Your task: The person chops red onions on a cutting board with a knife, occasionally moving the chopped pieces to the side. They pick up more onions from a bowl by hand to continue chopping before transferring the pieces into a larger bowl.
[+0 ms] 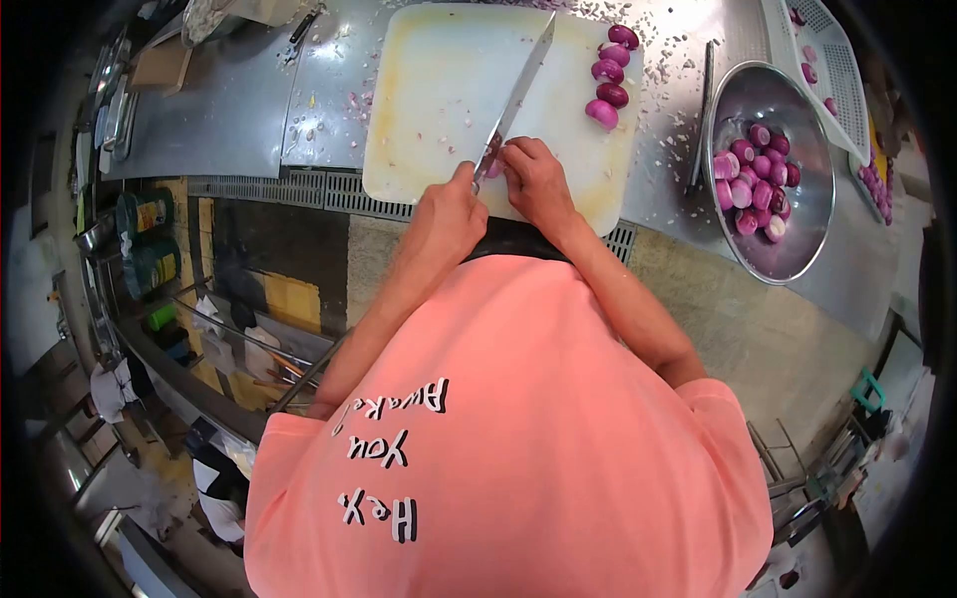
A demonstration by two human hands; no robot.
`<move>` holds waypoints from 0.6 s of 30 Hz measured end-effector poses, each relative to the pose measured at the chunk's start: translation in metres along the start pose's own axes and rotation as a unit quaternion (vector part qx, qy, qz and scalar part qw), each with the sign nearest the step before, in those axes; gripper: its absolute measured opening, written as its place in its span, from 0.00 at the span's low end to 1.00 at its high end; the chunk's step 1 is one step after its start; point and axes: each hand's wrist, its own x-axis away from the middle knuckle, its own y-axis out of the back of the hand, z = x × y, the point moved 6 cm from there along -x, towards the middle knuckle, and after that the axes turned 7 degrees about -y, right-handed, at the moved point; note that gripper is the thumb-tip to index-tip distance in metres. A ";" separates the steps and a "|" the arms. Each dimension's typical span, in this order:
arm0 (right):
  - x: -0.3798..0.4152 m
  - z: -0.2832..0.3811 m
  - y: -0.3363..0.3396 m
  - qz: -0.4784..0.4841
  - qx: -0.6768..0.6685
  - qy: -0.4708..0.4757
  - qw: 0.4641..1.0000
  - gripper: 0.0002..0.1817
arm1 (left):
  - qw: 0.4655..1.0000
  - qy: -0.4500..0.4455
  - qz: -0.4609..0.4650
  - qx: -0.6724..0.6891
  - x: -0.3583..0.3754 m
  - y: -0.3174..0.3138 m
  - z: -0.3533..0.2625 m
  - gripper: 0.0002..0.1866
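Note:
My left hand (451,214) is wrapped round the handle of a long knife (521,90), whose blade points up and to the right over the white cutting board (439,90). Close beside the blade's lower end, my right hand (539,186) has its fingers bent and pressed onto a small pink-purple onion piece (494,167), partly hidden by fingers and blade. Along the board's right side lies a row of several peeled purple onions (609,71).
A metal bowl (814,214) on the right holds several purple onions (763,184). Between bowl and board lies a dark rod-like tool (703,120). A white perforated basket (842,90) stands at the upper right. Skin scraps litter the steel table (324,100).

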 end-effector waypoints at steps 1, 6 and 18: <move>0.001 -0.001 0.000 -0.001 0.000 -0.003 1.000 0.11 | 0.999 -0.024 -0.025 -0.003 -0.004 -0.012 0.005 0.13; 0.001 -0.002 0.002 -0.005 -0.004 0.010 1.000 0.11 | 1.000 -0.024 -0.001 -0.016 -0.010 -0.006 -0.005 0.13; -0.005 0.003 0.001 -0.033 0.063 -0.082 0.994 0.10 | 0.996 -0.054 -0.075 0.009 -0.007 0.027 -0.003 0.16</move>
